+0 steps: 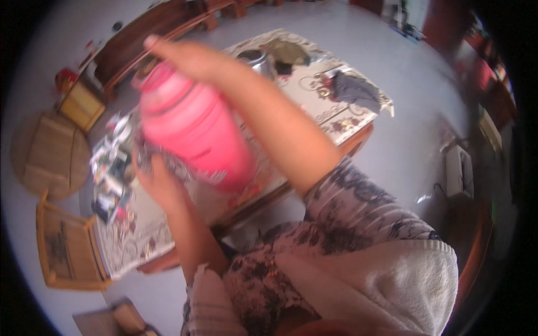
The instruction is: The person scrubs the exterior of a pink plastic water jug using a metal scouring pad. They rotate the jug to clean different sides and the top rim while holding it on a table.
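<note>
A large pink bottle [196, 131] is held tilted above the table, its ringed top toward the upper left and its base toward the lower right. At that top, my right hand [185, 59] is closed on the bottle, with part of its fingers hidden behind it. Under the bottle's left side is my left hand [159, 182], closed on crinkled clear plastic [174, 162] that lies against the bottle. Motion blurs the bottle and both hands.
The table's patterned cloth [286, 182] carries scattered small items [115, 168] at left, a silvery pot [255, 59] and a dark cloth [356, 89]. A wooden chair [70, 246] stands at left, a round brown table [47, 151] beyond it, and a wooden bench [145, 42] far back.
</note>
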Available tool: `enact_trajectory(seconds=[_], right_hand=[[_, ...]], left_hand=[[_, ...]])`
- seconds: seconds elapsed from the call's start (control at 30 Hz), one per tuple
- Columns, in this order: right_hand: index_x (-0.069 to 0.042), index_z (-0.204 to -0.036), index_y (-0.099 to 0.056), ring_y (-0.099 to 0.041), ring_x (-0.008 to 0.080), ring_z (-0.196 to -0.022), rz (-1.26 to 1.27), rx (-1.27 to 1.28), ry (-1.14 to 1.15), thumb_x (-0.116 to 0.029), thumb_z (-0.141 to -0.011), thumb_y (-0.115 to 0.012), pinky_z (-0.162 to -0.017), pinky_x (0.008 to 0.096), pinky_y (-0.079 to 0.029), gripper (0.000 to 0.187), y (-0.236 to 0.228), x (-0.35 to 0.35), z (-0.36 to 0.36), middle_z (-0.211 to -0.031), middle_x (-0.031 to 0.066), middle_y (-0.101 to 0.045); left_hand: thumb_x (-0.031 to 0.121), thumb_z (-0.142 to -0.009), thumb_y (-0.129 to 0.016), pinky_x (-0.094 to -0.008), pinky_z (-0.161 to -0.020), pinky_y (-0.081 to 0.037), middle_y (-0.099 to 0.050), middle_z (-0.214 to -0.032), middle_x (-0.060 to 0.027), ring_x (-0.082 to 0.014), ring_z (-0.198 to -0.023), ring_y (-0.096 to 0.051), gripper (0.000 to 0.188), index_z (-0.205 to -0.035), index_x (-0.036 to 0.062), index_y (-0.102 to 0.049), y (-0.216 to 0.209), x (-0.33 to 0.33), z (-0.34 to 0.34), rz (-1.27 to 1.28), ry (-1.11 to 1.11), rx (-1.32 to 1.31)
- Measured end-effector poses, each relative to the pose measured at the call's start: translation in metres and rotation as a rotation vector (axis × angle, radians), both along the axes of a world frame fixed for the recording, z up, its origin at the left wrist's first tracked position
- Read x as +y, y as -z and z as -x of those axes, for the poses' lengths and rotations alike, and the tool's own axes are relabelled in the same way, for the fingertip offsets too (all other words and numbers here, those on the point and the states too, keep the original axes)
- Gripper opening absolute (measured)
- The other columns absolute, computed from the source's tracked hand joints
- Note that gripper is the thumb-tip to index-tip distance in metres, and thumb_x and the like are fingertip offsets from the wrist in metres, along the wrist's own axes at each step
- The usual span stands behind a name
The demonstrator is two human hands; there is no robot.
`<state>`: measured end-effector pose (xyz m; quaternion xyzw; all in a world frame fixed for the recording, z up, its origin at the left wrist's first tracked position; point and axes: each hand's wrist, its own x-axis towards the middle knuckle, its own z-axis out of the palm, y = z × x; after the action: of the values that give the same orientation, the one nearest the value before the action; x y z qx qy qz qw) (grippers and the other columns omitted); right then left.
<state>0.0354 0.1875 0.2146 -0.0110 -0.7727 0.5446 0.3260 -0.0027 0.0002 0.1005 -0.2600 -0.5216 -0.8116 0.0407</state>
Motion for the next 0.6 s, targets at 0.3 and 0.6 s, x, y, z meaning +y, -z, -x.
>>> enact_trajectory(seconds=[0.3,0.6], right_hand=[[0.001,-0.105,-0.069,-0.064,0.0199,-0.102,0.050,0.397,0.188,-0.042,-0.096,-0.053,-0.092,0.0320,-0.046,0.046,0.000,0.009,-0.007,-0.106,0.0118,-0.070],[-0.005,-0.098,-0.057,-0.055,0.0118,-0.080,0.134,0.316,0.038,-0.010,-0.094,-0.056,-0.073,0.0249,-0.046,0.007,0.136,-0.128,-0.129,-0.093,0.0020,-0.058]], left_hand=[[0.010,-0.089,-0.058,-0.0315,-0.080,-0.049,-0.060,-0.113,-0.0094,-0.0190,-0.089,-0.061,0.041,-0.128,0.0010,-0.049,0.036,-0.080,0.027,0.065,-0.021,-0.273],[0.002,-0.087,-0.066,-0.0268,-0.076,-0.050,-0.067,-0.097,-0.0055,-0.0119,-0.085,-0.062,0.024,-0.111,0.0025,-0.061,0.041,-0.086,-0.035,0.210,0.382,-0.220]])
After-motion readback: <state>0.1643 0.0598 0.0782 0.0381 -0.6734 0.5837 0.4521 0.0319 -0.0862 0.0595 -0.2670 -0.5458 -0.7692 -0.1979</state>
